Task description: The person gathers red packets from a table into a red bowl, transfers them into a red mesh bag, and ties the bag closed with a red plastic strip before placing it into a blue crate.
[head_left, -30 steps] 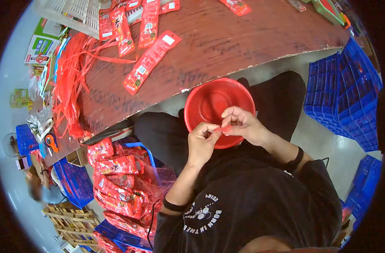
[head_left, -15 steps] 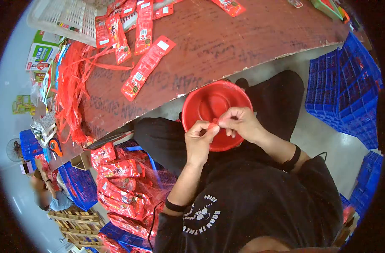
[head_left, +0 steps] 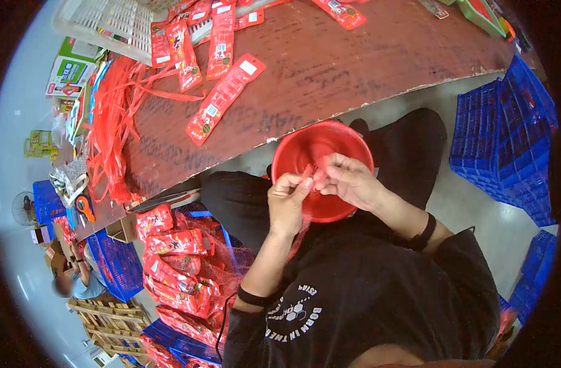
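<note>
My left hand (head_left: 286, 205) and my right hand (head_left: 353, 183) are close together over a red bucket (head_left: 293, 147) between my legs. Fingers of both hands are pinched on red netting (head_left: 307, 175), part of which hangs down beside my left wrist. The bucket shows no contents where its inside is visible. Beyond it, a long red packet (head_left: 225, 99) lies on the brown table (head_left: 280, 86).
Red net strips (head_left: 112, 122) hang over the table's left edge, near orange-handled scissors (head_left: 85, 207). Red packets (head_left: 176, 242) fill a blue crate at my left. Blue crates (head_left: 501, 135) stand at the right. Another person (head_left: 84, 282) is at far left.
My hands have moved slightly apart, and the red netting between them has spread open, with some now trailing by my left wrist. The view has shifted slightly.
</note>
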Available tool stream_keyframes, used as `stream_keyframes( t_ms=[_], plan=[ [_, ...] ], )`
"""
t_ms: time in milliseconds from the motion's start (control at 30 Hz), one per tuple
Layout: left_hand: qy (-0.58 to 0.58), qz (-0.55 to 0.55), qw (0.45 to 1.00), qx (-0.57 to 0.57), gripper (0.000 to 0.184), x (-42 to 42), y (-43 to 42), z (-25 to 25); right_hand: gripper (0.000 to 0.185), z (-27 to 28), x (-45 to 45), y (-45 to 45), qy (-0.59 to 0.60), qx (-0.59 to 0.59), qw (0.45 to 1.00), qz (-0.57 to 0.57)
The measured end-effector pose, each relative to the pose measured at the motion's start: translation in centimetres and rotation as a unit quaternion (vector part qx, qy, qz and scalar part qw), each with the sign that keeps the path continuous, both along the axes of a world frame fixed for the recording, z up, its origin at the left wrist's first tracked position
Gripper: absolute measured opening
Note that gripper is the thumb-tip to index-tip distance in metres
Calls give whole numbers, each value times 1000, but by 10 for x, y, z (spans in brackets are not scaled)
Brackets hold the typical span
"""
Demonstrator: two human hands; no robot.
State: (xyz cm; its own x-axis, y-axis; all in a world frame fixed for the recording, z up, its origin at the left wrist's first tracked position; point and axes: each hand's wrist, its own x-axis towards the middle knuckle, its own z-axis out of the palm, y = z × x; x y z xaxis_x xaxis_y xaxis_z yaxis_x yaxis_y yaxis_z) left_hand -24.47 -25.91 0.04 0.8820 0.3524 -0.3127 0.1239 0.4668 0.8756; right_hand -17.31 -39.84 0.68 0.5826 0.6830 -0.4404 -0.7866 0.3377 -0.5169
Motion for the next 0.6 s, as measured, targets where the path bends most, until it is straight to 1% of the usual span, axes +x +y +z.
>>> stream_keyframes(
  t_ms=[33, 67, 100, 133, 167, 200, 233, 300, 333, 367, 433, 467, 500, 533, 567, 600],
  plan=[
    [49, -27, 997, 49, 7, -2, 0, -4, 14, 2, 0, 6, 7, 38, 999, -32],
    [44, -31, 992, 118, 7, -3, -2, -6, 13, 9, 1, 7, -62, -34, 997, -24],
    [39, -34, 981, 187, 7, -1, -5, 0, 13, 3, 2, 6, -64, -34, 997, -24],
    [36, -32, 981, 188, 7, 1, -6, 4, 12, -8, 2, 3, -184, -102, 977, 26],
    [12, 3, 989, 148, 8, 4, -5, 7, 11, -15, 5, 0, -302, -167, 936, 74],
    [-15, 39, 993, 109, 9, 8, -3, 10, 8, -9, 7, -3, -204, -137, 968, 52],
    [-22, 42, 992, 113, 9, 10, -2, 13, 8, -9, 8, -3, -211, -133, 967, 52],
    [14, 21, 997, 70, 9, 6, -6, 14, 11, -12, 6, -5, -104, -114, 988, -15],
    [-5, -3, 998, 66, 10, 4, -7, 4, 17, -11, 7, -6, -57, -96, 993, -29],
    [-1, -19, 996, 92, 11, 3, -11, 1, 17, -11, 7, -4, -59, -95, 993, -29],
    [19, -31, 994, 102, 13, 6, -13, 6, 23, -14, 2, 0, -231, -106, 967, 4],
    [49, -33, 989, 135, 15, 5, -13, 10, 19, -14, 1, -1, -319, -156, 934, 24],
    [84, -29, 981, 171, 16, 7, -10, 22, 19, -12, 1, -2, -319, -147, 936, 35],
    [47, 7, 972, 229, 18, 10, -14, 18, 15, -7, 0, -3, -381, -209, 899, 47],
    [66, -2, 983, 169, 20, 6, -16, 19, 12, -3, -2, -1, -443, -260, 856, 63],
    [65, -20, 965, 252, 21, 1, -12, -4, 11, -1, -5, 3, -409, -278, 868, 48]
  ],
)
